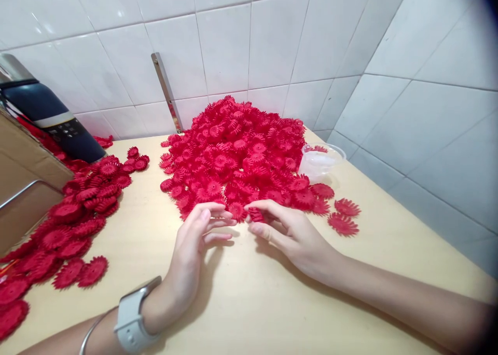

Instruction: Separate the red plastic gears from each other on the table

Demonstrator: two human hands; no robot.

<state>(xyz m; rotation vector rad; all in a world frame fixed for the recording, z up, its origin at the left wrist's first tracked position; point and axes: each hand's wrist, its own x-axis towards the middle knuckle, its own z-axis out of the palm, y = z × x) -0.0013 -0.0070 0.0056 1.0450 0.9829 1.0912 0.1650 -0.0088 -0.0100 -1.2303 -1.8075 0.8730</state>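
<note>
A large heap of red fringed discs, flower-like with pointed edges, is piled on the pale table against the tiled wall. At its front edge my right hand pinches a small red fringed disc between thumb and fingers. My left hand, wearing a watch on its wrist, is at the near left side of the heap. Its fingers are stretched out and apart, with nothing in them. Between the two hands another red fringed disc rests at the heap's edge.
Right of the heap stands a clear plastic cup. More red discs spread along the left side, beside a cardboard box and a dark blue bottle. A metal strip leans on the wall.
</note>
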